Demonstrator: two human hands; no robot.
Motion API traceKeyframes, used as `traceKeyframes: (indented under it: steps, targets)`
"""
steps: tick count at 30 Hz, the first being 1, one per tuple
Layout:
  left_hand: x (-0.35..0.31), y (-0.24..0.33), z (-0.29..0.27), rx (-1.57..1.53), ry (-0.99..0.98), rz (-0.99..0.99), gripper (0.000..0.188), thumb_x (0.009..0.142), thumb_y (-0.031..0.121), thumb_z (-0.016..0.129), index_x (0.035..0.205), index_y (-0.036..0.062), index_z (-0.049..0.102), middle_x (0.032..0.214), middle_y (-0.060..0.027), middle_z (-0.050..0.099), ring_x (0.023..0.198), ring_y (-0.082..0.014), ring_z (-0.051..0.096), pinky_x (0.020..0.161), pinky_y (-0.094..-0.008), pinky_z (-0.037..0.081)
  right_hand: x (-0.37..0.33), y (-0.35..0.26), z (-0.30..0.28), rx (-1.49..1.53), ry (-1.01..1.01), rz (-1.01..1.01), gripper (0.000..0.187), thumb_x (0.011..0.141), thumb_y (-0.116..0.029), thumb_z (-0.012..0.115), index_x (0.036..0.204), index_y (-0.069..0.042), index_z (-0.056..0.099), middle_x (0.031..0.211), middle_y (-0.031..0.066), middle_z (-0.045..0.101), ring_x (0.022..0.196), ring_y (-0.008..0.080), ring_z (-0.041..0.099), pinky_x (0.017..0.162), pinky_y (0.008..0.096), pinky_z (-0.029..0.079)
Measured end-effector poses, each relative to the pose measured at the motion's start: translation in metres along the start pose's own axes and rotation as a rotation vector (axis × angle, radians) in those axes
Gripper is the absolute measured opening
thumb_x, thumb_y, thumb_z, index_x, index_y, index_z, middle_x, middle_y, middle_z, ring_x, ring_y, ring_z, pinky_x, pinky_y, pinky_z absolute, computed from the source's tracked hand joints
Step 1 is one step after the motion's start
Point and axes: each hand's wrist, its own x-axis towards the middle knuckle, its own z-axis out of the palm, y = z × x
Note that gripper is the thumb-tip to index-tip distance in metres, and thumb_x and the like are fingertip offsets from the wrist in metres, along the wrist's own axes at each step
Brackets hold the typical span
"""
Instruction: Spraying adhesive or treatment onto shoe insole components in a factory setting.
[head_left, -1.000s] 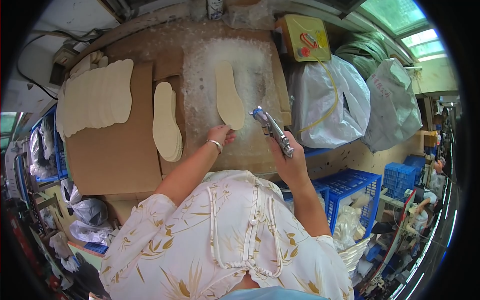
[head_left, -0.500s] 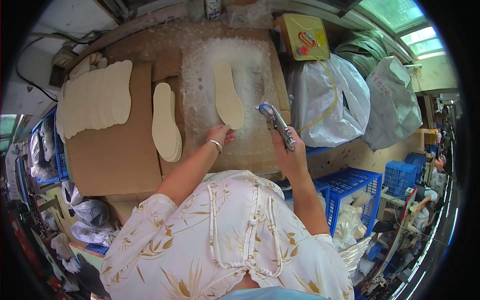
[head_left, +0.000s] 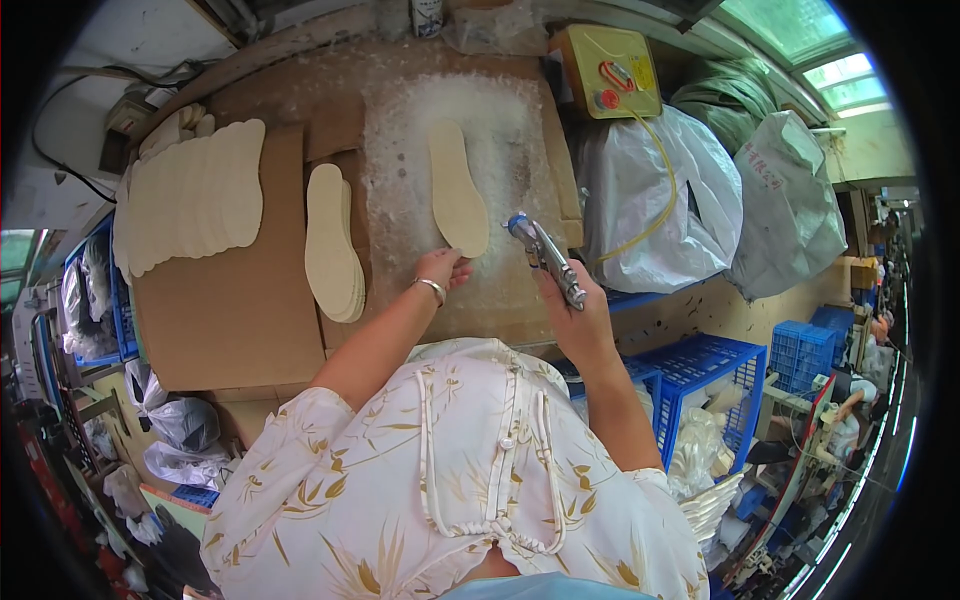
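Note:
A cream insole (head_left: 458, 190) lies on a cardboard patch crusted with whitish residue (head_left: 400, 200). My left hand (head_left: 443, 269) pinches the insole's near end, fingers closed on its edge. In my right hand (head_left: 583, 318) is a metal spray gun (head_left: 543, 256), gripped with its nozzle turned toward the insole. The nozzle is a short way right of the insole, not touching it. Left of the crusted patch lies a small stack of cream insoles (head_left: 334, 245). Farther left, a row of overlapping insoles (head_left: 195, 195) is fanned across brown cardboard (head_left: 225, 335).
A yellow metal can (head_left: 590, 75) with a red cap stands at the back right, a yellow hose (head_left: 672, 190) running from it over a white plastic bag (head_left: 640, 180). A grey sack (head_left: 785, 200) leans beyond. Blue crates (head_left: 700, 360) stand below at my right.
My right hand has moved the spray gun slightly left and down, nearer the insole's wide near end. My left hand and the insole stay in place.

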Motion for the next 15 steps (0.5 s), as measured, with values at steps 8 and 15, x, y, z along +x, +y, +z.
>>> traceKeyframes:
  steps: [8,15]
  targets:
    - [-0.0014,0.0018,0.0018,0.007,0.005,-0.004,0.021,0.093,0.018,0.058,0.106,0.0016,0.060,0.094,-0.0078,0.067,0.074,-0.0175,0.067,0.060,-0.0274,0.055,0.0006,0.0007,-0.0064,-0.018,0.041,0.036,0.020,0.091,-0.021,0.065,0.098,-0.003,0.059,0.068,0.0141,0.057,0.058,0.0265,0.051,0.058,0.0328,0.044]
    - [-0.0015,0.0014,0.0012,0.012,0.003,-0.004,0.021,0.093,0.019,0.058,0.105,0.0019,0.061,0.094,-0.0076,0.068,0.075,-0.0177,0.067,0.061,-0.0277,0.055,-0.0030,-0.0019,-0.0021,0.017,0.013,-0.020,0.021,0.092,-0.022,0.064,0.100,-0.003,0.059,0.069,0.0145,0.058,0.059,0.0288,0.054,0.059,0.0345,0.046]
